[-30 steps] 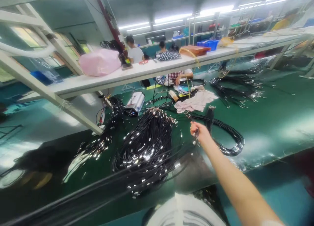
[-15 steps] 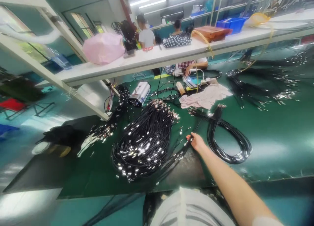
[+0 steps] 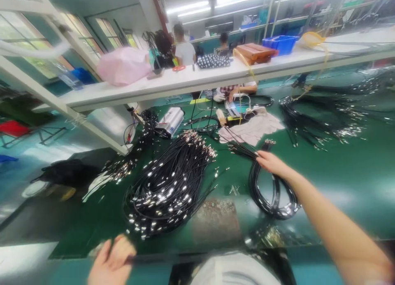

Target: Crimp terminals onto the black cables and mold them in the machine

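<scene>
My right hand [image 3: 271, 162] is closed on black cables at the top of a looped cable bundle [image 3: 274, 213], right of the middle of the table. At the lower left, my left hand [image 3: 111, 258] is curled into a fist near the table's front edge. A blurred dark length of cable [image 3: 160, 258] runs rightward out of that fist, low in front of my body. Between the hands lies a large heap of black cables [image 3: 168, 182] with shiny metal ends.
A silver device [image 3: 171, 121] and a pale pink cloth [image 3: 253, 126] lie behind the heap. More black cables [image 3: 321, 112] spread at the right. A white shelf [image 3: 173, 81] crosses above the table. A co-worker's hand [image 3: 233, 94] shows beneath it.
My right hand has moved from beside the heap to the looped bundle. My left hand has come into view at the lower left. The cable strands beside the heap have shifted.
</scene>
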{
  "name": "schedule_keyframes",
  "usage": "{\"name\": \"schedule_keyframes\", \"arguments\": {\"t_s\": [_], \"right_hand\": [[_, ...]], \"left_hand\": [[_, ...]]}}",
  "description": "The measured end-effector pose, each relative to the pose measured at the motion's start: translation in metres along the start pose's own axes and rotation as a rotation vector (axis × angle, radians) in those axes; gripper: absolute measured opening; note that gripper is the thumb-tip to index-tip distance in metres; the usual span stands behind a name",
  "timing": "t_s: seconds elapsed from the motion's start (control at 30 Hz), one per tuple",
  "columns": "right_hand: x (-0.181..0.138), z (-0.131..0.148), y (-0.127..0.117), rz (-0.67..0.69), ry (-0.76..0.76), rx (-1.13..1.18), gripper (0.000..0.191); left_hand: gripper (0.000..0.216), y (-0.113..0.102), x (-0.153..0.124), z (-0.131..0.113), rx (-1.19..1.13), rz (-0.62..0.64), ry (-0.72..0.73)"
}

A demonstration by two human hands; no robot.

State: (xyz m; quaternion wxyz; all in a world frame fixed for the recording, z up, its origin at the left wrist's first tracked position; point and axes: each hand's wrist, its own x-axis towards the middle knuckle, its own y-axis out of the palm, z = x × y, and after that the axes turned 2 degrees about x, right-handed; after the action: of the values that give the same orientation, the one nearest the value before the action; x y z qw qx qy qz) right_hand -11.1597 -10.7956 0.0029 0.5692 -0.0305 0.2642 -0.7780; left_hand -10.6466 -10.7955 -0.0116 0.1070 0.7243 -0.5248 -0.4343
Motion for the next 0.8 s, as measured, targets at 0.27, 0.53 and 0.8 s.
{"name": "schedule_keyframes", "arguments": {"t_s": [0.27, 0.53, 0.8], "right_hand": [[0.009, -0.018, -0.035, -0.041, 0.069, -0.437, 0.021], [-0.075, 0.027, 0.053, 0.584, -0.293, 0.076, 0.024], [0.038, -0.016, 0.013, -0.485, -0.119, 0.386, 0.034]], "left_hand": [[0.032, 0.160, -0.008, 0.157, -0.158, 0.320, -0.498], [0.031, 0.252, 0.000, 0.190, 0.020, 0.486, -0.504], [0.093, 0.273, 0.014, 0.291, 1.415, 0.811, 0.278]]}}
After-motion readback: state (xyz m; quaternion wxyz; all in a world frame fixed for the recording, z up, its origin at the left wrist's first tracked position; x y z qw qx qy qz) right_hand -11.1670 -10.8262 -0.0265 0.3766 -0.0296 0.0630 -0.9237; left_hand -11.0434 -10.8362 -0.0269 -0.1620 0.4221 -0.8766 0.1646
